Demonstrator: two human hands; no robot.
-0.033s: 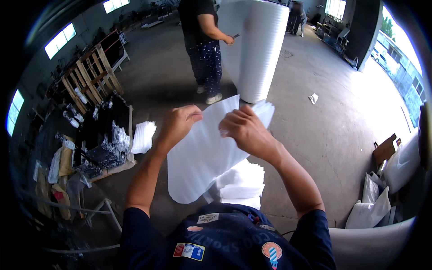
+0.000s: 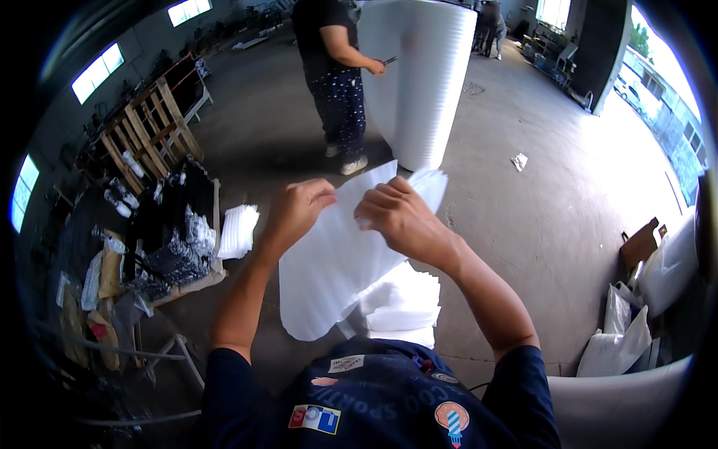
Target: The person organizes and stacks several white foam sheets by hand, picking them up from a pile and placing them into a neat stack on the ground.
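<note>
A thin white foam sheet (image 2: 329,269) hangs in front of me, its rounded lower corner dangling at the left. Fingers and thumb pinched together, my left hand (image 2: 301,206) grips its upper left edge. My right hand (image 2: 395,213) is curled closed on the upper right part, where the fingertips are partly hidden. Behind that hand, layered sheet edges (image 2: 430,187) fan out. Just below, close to my body, lies a stack of folded white foam sheets (image 2: 404,303).
Beyond stands a tall white foam roll (image 2: 437,82), with a person (image 2: 336,82) beside it holding a dark pointed tool. Wrapped dark goods (image 2: 176,232), a small foam stack (image 2: 239,230) and a wooden pallet (image 2: 153,131) are at left. White bags (image 2: 617,340) lie at right.
My right hand has moved slightly left toward my left hand, and the fanned sheet edges shifted left with it. Both hands keep their hold.
</note>
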